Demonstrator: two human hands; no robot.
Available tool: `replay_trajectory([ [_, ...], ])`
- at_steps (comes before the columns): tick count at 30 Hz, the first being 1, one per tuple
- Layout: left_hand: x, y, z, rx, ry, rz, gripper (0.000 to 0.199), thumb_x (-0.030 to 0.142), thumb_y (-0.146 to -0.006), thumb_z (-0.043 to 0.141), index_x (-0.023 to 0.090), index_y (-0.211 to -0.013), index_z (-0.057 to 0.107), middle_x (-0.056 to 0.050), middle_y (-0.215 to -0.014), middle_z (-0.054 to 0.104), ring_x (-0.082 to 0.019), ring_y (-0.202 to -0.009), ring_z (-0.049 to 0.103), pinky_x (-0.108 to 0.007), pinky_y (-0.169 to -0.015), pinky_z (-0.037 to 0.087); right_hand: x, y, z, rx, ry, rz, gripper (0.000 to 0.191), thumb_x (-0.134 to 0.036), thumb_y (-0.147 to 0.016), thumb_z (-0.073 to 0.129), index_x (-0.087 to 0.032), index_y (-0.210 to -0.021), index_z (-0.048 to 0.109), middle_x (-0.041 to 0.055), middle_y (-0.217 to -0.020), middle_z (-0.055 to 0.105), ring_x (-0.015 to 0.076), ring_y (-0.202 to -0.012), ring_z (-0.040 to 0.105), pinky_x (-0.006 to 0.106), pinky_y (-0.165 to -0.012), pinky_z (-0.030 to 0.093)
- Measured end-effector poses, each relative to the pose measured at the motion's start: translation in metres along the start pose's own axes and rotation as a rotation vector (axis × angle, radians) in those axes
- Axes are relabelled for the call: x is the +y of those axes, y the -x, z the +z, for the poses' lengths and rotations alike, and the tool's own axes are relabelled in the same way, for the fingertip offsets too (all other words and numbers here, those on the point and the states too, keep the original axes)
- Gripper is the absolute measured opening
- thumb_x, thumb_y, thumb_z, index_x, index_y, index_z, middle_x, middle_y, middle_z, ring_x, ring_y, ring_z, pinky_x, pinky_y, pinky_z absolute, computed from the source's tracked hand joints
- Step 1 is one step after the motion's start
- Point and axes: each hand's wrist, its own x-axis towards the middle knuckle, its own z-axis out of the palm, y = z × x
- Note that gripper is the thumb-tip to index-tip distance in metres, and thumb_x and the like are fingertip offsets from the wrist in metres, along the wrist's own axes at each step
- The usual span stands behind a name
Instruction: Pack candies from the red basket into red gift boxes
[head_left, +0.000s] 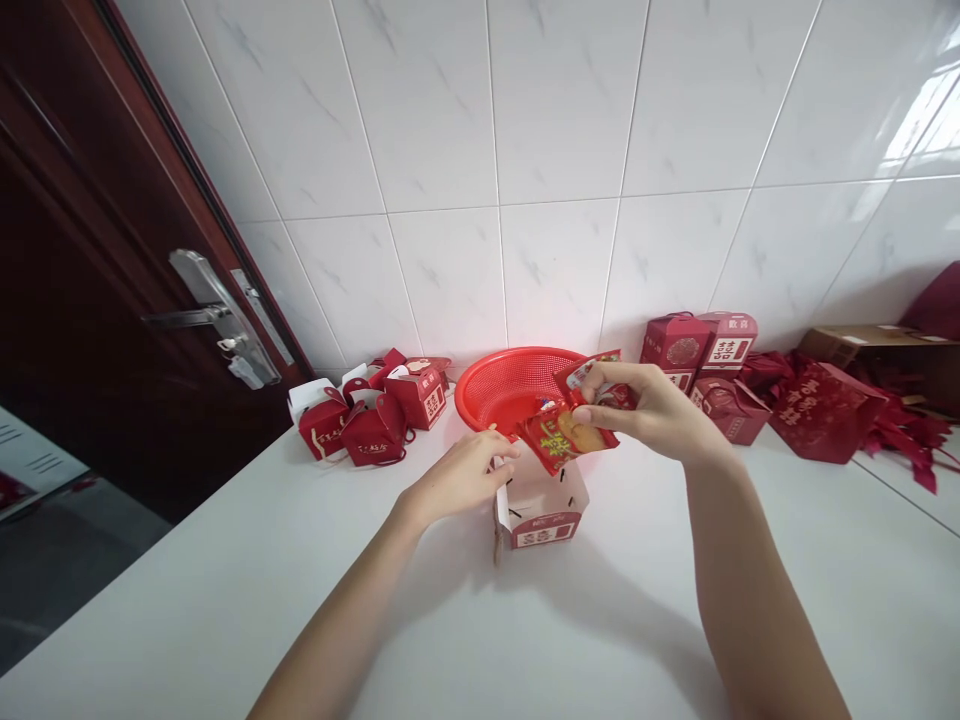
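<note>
An open red-and-white gift box (pixel 544 532) stands on the white table, its pale inside facing up. My left hand (pixel 465 472) is at the box's upper left edge, thumb and fingers closed about the raised flap. Above the box's far side, my right hand (pixel 637 405) pinches a red snack packet (pixel 555 438) with a biscuit picture. A second red packet (pixel 607 362) shows behind the same fingers. Directly behind the box sits a red plastic basket (pixel 480 385), partly covered by the packets and my hands; most of its contents are hidden.
Several small red gift boxes (pixel 373 432) stand at the left by the wall. More red boxes (pixel 731 350) are stacked at the right, beside red bags and ribbons (pixel 904 430) and a cardboard box (pixel 870 340). A dark door (pixel 112 220) borders the table's left side.
</note>
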Motion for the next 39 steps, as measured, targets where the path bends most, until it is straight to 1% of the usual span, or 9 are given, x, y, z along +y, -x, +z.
replay_trajectory([
  [4,-0.005,-0.01,0.007,0.052,0.091,0.019,0.025,0.025,-0.086,0.053,0.02,-0.091,0.077,-0.005,-0.091,0.071,-0.02,-0.08,0.066,-0.027,-0.068,0.049,0.003,-0.006,0.013,-0.126,0.077,0.004,0.019,-0.027,-0.084,0.067,-0.019,-0.072,0.055,-0.0007,-0.075,0.055,0.0126,-0.069,0.048,0.025,-0.06,0.039],
  [13,-0.031,-0.018,0.01,0.113,0.314,-0.013,0.025,0.026,-0.086,0.057,0.019,-0.099,0.077,-0.009,-0.11,0.074,-0.023,-0.098,0.069,-0.034,-0.085,0.055,0.006,-0.008,0.019,-0.258,0.181,0.02,0.018,-0.028,-0.087,0.063,-0.019,-0.072,0.056,-0.0017,-0.07,0.055,0.0119,-0.063,0.046,0.025,-0.057,0.036],
  [20,-0.024,-0.018,0.01,0.218,0.44,0.085,0.028,0.036,-0.091,0.056,0.018,-0.101,0.075,-0.01,-0.112,0.073,-0.025,-0.104,0.068,-0.036,-0.089,0.054,0.008,-0.011,0.032,-0.309,0.298,-0.001,0.014,-0.017,-0.085,0.062,-0.02,-0.072,0.058,-0.0003,-0.072,0.058,0.0142,-0.071,0.048,0.025,-0.06,0.037],
  [25,-0.01,-0.005,-0.001,0.023,0.446,0.207,0.032,0.039,-0.088,0.066,0.021,-0.114,0.07,-0.005,-0.113,0.074,-0.023,-0.108,0.066,-0.033,-0.093,0.052,0.008,-0.011,0.036,-0.253,0.209,0.054,0.012,-0.023,-0.085,0.063,-0.019,-0.074,0.06,0.0004,-0.076,0.062,0.0143,-0.07,0.052,0.026,-0.058,0.038],
  [30,-0.003,0.001,-0.003,0.017,0.145,0.161,0.023,0.038,-0.085,0.066,0.02,-0.073,0.065,-0.003,-0.081,0.07,-0.024,-0.089,0.065,-0.038,-0.085,0.052,0.011,-0.013,0.036,-0.248,0.252,0.068,0.016,-0.025,-0.086,0.063,-0.02,-0.072,0.059,0.0002,-0.073,0.062,0.0151,-0.071,0.053,0.026,-0.059,0.038],
  [32,0.001,0.003,-0.003,-0.008,0.045,0.177,0.027,0.036,-0.087,0.063,0.02,-0.065,0.06,-0.002,-0.078,0.069,-0.027,-0.102,0.064,-0.048,-0.102,0.044,0.011,-0.013,0.035,-0.208,0.25,0.068,0.016,-0.025,-0.088,0.061,-0.02,-0.073,0.06,0.0006,-0.075,0.063,0.0151,-0.072,0.054,0.027,-0.061,0.039],
  [34,0.005,0.005,-0.002,-0.069,-0.026,0.223,0.028,0.028,-0.09,0.057,0.021,-0.062,0.06,-0.002,-0.084,0.072,-0.029,-0.123,0.056,-0.058,-0.117,0.024,0.01,-0.012,0.034,-0.17,0.244,0.056,0.016,-0.025,-0.09,0.06,-0.019,-0.074,0.062,0.0009,-0.077,0.065,0.0145,-0.073,0.055,0.026,-0.062,0.039],
  [36,0.01,0.006,0.001,-0.127,-0.07,0.257,0.032,0.021,-0.09,0.051,0.02,-0.059,0.059,-0.002,-0.104,0.075,-0.029,-0.139,0.044,-0.061,-0.121,0.006,0.009,-0.011,0.034,-0.161,0.252,0.051,0.018,-0.026,-0.091,0.06,-0.019,-0.075,0.063,0.0005,-0.077,0.065,0.0135,-0.069,0.053,0.026,-0.06,0.038],
  [39,0.015,0.003,0.008,-0.198,-0.092,0.25,0.034,0.017,-0.087,0.051,0.019,-0.054,0.059,0.001,-0.137,0.064,-0.03,-0.147,0.032,-0.061,-0.122,0.0,0.006,-0.009,0.034,-0.181,0.266,0.061,0.019,-0.026,-0.091,0.059,-0.019,-0.074,0.063,0.0,-0.073,0.064,0.0131,-0.066,0.052,0.025,-0.057,0.036],
])
